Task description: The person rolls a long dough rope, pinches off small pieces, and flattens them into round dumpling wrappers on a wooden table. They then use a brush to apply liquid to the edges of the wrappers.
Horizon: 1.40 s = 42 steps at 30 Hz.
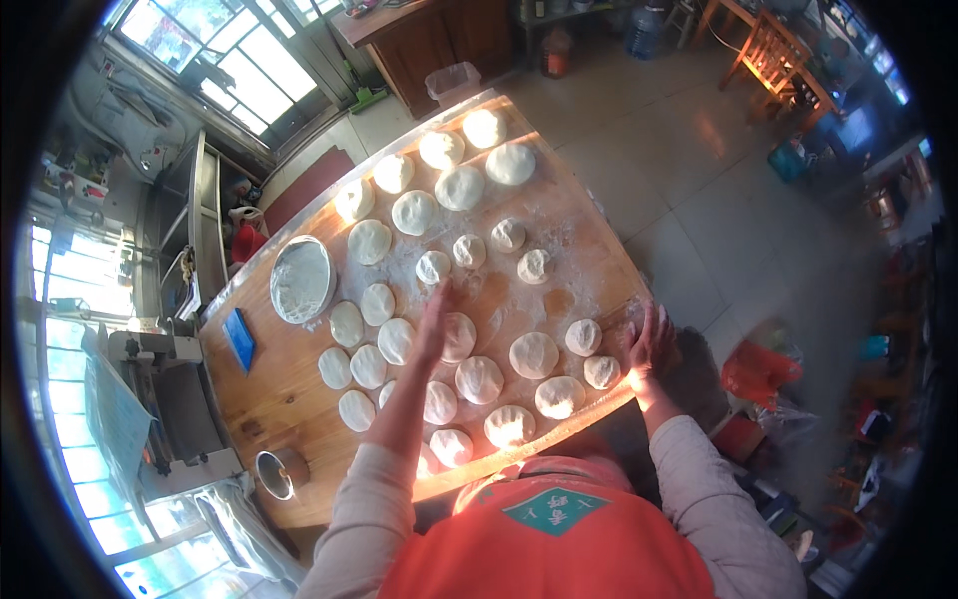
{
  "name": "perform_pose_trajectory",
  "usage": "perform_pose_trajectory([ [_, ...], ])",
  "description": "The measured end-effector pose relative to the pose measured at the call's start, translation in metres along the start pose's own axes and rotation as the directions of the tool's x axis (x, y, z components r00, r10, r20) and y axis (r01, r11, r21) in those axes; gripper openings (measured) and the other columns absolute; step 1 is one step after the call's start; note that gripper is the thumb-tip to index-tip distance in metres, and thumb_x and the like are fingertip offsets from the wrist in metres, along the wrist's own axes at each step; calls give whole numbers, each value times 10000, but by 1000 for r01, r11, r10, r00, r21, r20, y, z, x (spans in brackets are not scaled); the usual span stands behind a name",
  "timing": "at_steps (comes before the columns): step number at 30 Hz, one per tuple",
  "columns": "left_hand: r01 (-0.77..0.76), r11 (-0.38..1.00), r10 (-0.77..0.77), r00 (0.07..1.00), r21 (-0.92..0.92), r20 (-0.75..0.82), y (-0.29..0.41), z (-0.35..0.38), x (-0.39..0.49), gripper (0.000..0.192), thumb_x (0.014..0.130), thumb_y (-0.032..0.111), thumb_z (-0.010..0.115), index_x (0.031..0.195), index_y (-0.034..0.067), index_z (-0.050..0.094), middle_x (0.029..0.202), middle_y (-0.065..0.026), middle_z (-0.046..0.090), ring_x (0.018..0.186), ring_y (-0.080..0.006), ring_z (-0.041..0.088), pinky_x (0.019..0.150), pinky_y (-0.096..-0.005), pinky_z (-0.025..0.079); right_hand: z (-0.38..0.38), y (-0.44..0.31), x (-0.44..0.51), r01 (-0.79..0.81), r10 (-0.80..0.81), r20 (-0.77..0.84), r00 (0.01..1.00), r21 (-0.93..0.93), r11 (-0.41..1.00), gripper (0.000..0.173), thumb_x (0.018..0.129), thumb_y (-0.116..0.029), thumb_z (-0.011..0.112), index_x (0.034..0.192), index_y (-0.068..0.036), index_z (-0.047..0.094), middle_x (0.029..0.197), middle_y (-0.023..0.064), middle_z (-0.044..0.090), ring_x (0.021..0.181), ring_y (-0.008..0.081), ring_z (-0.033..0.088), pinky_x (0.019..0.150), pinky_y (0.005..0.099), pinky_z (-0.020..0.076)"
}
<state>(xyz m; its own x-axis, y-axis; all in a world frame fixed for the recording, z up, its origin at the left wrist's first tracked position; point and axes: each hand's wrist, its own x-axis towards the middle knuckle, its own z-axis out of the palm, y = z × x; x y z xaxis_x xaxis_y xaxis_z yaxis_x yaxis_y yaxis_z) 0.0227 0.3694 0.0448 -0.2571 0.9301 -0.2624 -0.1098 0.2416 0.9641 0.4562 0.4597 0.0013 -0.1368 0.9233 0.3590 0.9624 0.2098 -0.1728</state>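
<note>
Rows of pale dough rounds lie on a floured wooden table [299, 397]. My left hand [434, 318] reaches over the middle, its fingertips close to a small dough ball [432, 266]; a flatter dough round [456, 337] is partly hidden beside it. Whether the hand touches either is unclear. At the table's right corner is my right hand [650, 337], fingers apart, near two small dough balls [583, 337]. More small balls [535, 266] sit near the centre. Larger flattened rounds [460, 188] fill the far side, some in bright sunlight.
A round container of flour [302, 278], a blue scraper [239, 340] and a metal cup [281, 474] stand on the table's left part. A clear plastic bin [453, 82] is beyond the far edge. Red plastic bags [760, 373] lie to the right, off the table.
</note>
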Motion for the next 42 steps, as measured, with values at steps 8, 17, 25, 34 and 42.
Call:
perform_pose_trajectory([
  [8,368,650,-222,929,665,-297,23,0,-41,639,729,303,911,1206,-7,619,1033,-163,705,914,-299,689,820,-394,550,5,3,-3,0,0,-6,1000,24,1000,599,920,-309,631,1470,-119,486,1450,221,497,1319,426,484,1126,558,383],
  [17,40,619,153,973,785,-170,51,18,-44,369,845,215,788,1149,50,657,1011,-157,701,925,-329,674,839,-434,532,-1,0,-1,-21,20,21,1000,27,999,605,925,-324,626,1473,-114,478,1449,226,498,1310,435,490,1127,563,385],
  [25,-326,158,378,892,932,248,9,33,-10,525,1015,267,542,1518,126,496,1551,-119,505,1471,-330,409,1251,-481,247,-7,-2,0,-8,6,52,999,36,999,648,914,-336,638,1494,-114,455,1466,227,481,1318,443,476,1132,577,374],
  [34,-298,484,602,795,822,-66,53,-5,55,367,829,118,727,1191,87,674,1295,-140,639,1207,-390,577,1041,-480,455,-5,0,-1,-20,19,32,999,33,999,639,904,-336,636,1483,-122,470,1461,223,492,1315,439,482,1122,572,377],
  [42,146,474,182,949,869,-259,18,-34,35,486,878,242,700,1321,55,631,1382,-171,597,1329,-371,508,1152,-487,365,-4,0,-3,-29,28,52,998,10,1000,643,901,-326,635,1489,-132,465,1471,221,479,1319,440,478,1130,563,376],
])
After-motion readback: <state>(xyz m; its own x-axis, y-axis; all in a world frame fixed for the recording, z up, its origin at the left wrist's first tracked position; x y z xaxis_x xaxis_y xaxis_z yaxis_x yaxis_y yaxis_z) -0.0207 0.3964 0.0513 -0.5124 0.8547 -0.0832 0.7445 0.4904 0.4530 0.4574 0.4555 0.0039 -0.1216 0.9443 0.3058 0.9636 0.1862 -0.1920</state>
